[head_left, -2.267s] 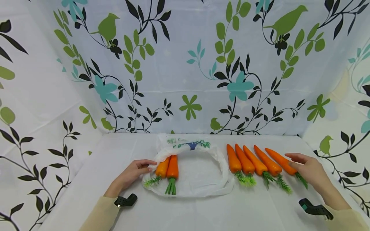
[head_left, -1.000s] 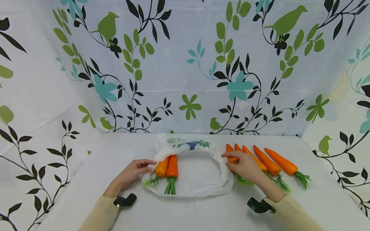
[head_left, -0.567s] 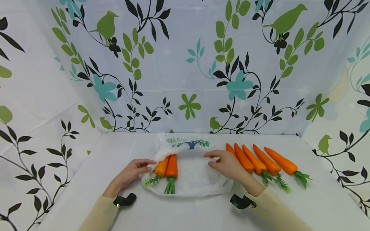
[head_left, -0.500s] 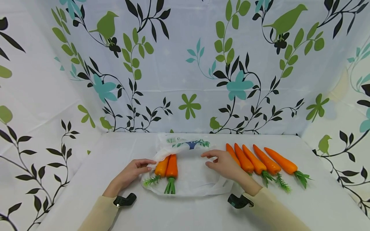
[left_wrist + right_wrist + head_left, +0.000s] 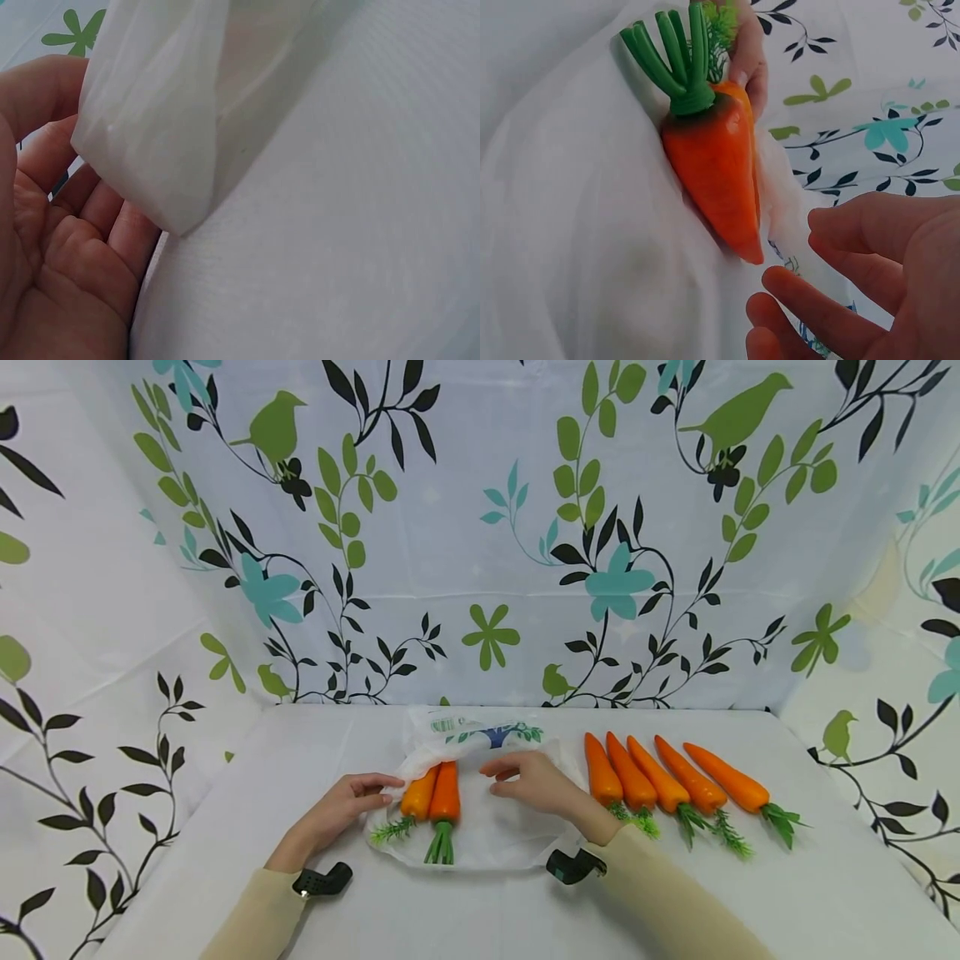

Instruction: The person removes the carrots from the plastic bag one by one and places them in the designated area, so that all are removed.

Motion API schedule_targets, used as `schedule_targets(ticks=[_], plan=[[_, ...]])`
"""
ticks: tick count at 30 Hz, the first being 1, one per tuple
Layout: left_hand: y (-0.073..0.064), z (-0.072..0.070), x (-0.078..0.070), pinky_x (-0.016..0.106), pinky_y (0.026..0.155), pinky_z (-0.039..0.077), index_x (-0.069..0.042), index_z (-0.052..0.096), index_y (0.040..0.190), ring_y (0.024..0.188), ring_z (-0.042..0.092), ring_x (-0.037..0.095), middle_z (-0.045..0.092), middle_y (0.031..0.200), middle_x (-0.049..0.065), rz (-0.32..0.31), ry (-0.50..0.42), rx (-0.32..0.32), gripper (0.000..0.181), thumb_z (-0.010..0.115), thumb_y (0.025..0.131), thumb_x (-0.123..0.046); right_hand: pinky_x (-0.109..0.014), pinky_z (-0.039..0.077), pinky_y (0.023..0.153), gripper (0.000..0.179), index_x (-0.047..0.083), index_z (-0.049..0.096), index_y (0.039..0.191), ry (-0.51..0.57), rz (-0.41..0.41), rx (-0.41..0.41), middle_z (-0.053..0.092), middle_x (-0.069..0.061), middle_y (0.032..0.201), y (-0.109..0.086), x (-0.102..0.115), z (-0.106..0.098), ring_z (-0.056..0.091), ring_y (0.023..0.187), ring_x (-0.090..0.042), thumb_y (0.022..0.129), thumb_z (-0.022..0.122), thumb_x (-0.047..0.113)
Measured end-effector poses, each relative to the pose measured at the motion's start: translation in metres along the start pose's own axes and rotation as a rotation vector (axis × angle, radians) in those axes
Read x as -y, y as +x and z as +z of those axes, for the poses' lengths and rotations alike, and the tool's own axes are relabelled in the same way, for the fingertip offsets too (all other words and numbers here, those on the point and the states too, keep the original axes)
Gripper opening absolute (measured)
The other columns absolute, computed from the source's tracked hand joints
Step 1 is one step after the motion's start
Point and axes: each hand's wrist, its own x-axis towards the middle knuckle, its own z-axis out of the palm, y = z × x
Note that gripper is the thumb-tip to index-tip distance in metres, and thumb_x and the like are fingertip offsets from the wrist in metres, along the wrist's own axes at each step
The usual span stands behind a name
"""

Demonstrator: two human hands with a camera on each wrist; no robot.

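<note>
Right wrist shows a glossy, green-stemmed red-orange carrot [image 5: 711, 163].

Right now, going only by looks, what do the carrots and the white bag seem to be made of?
The carrots look artificial, perhaps plastic or coated foam: their skins are smooth and slightly glossy. In the right wrist view, the green stalks look like molded plastic, being thick and even. The white bag seems to be thin, dull plastic film: it creases softly and looks faintly see-through.
</note>
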Motion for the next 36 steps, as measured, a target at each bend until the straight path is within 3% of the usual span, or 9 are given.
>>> schedule_targets(ticks=[6,11,17,24,28,33,36], plan=[[-0.001,-0.001,0.000,0.058,0.111,0.025,-0.012,0.069,0.125,0.128,0.042,0.031,0.058,0.137,0.008,0.004,0.015,0.004,0.031,0.065,0.096,-0.023,-0.037,0.050,0.088,0.029,0.013,0.072,0.121,0.038,0.073,0.056,0.069,-0.003,0.116,0.014,0.006,0.019,0.061,0.102,-0.017,0.093,0.068,0.018],[-0.002,-0.001,-0.001,0.060,0.112,0.023,-0.012,0.069,0.125,0.130,0.042,0.031,0.058,0.138,0.008,0.011,0.019,0.002,0.031,0.065,0.096,-0.023,-0.036,0.053,0.085,0.031,0.011,0.071,0.121,0.057,0.072,0.073,0.067,-0.006,0.120,0.023,0.014,0.035,0.064,0.102,-0.022,0.090,0.069,0.014],[-0.001,-0.001,-0.001,0.060,0.112,0.023,-0.011,0.069,0.125,0.130,0.042,0.031,0.058,0.138,0.008,0.013,0.014,0.005,0.031,0.065,0.096,-0.023,-0.032,0.049,0.081,0.036,0.012,0.068,0.127,0.022,0.080,0.159,0.064,-0.001,0.126,0.033,0.024,0.044,0.057,0.098,-0.021,0.092,0.068,0.019],[0.000,-0.002,0.001,0.059,0.112,0.023,-0.011,0.068,0.126,0.130,0.042,0.031,0.058,0.138,0.009,0.011,0.009,0.014,0.032,0.065,0.096,-0.024,-0.034,0.043,0.089,0.041,0.019,0.065,0.133,-0.022,0.127,0.235,0.058,-0.003,0.136,0.043,0.024,0.046,0.050,0.104,-0.019,0.093,0.068,0.027],[0.001,-0.002,0.001,0.057,0.112,0.024,-0.010,0.068,0.126,0.128,0.043,0.031,0.058,0.137,0.009,0.012,0.008,0.016,0.032,0.065,0.096,-0.024,-0.033,0.043,0.083,0.042,0.019,0.064,0.130,-0.039,0.146,0.248,0.060,-0.001,0.125,0.044,0.027,0.045,0.051,0.099,-0.019,0.091,0.070,0.032],[0.001,-0.001,0.001,0.056,0.112,0.024,-0.010,0.068,0.125,0.127,0.043,0.031,0.058,0.136,0.009,0.014,0.012,0.016,0.032,0.065,0.096,-0.023,-0.031,0.046,0.071,0.038,0.020,0.062,0.124,0.018,0.196,0.239,0.055,-0.001,0.108,0.044,0.026,0.044,0.054,0.084,-0.020,0.090,0.072,0.032],[0.001,-0.002,0.001,0.056,0.111,0.025,-0.009,0.068,0.126,0.127,0.043,0.031,0.058,0.137,0.009,0.011,0.013,0.012,0.033,0.065,0.096,-0.023,-0.033,0.048,0.072,0.036,0.021,0.062,0.120,0.049,0.214,0.236,0.054,-0.002,0.106,0.046,0.022,0.044,0.055,0.084,-0.021,0.088,0.074,0.033]])
